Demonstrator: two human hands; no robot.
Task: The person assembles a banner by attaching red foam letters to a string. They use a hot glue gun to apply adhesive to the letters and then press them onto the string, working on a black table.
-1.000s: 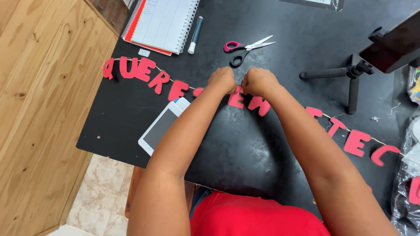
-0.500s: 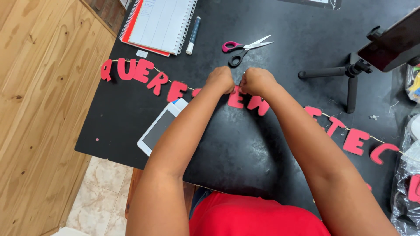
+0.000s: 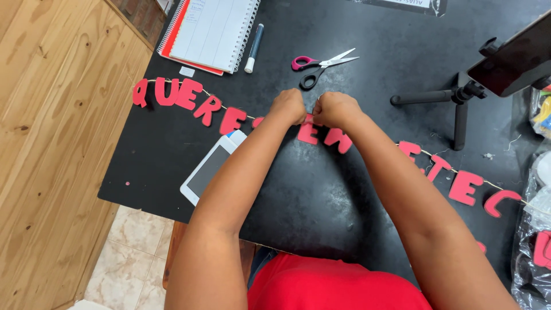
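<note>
Head view, looking down on a black worktop (image 3: 356,189).

- Your left hand (image 3: 288,107): fist closed, knuckles up, on the row of red letters at its middle. The grip is pinched tight; what sits between the fingertips is hidden by the fist.
- Your right hand (image 3: 336,109): closed the same way, just beside the left, nearly touching it, over the same stretch of the row.
- String of red cut-out letters (image 3: 189,97): strung on a thin pale cord, running in a shallow arc across the worktop from the far-left edge, under both fists, and on toward the right edge. Two letters (image 3: 324,135) show just below your hands.
- Scissors (image 3: 321,64): pink and black handles, blades part open, lying beyond your hands.
- Spiral notebook (image 3: 212,31): white pages over a red cover, far-left corner; a white marker (image 3: 253,48) with dark cap beside it.
- Tablet (image 3: 209,169): white frame, dark screen, under your left forearm.
- Small black tripod (image 3: 453,100) holding a phone (image 3: 513,57), at right.
- Clear plastic bag (image 3: 531,229), right edge.
</note>
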